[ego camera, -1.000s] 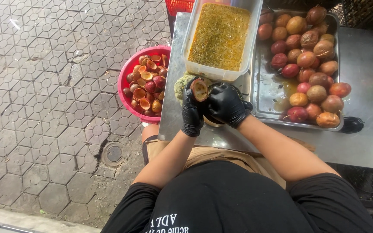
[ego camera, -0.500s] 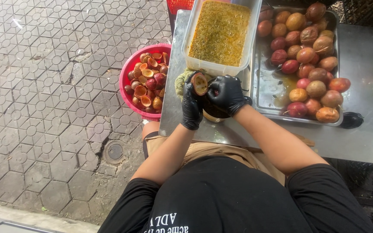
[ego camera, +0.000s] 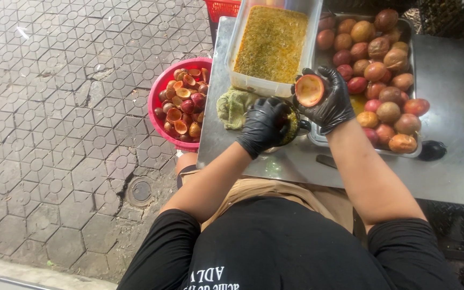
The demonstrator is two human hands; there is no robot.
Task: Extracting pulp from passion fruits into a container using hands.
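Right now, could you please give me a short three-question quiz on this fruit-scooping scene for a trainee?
1. True or false: the right hand holds a halved passion fruit shell, cut side up.
2. Where do the emptied shells lie? A) red basin on the paving B) metal tray C) plastic tub
3. Fill in: the left hand rests over a dark ____ on the steel table.

Key: 1 true; 2 A; 3 cup, though the hand mostly hides it.
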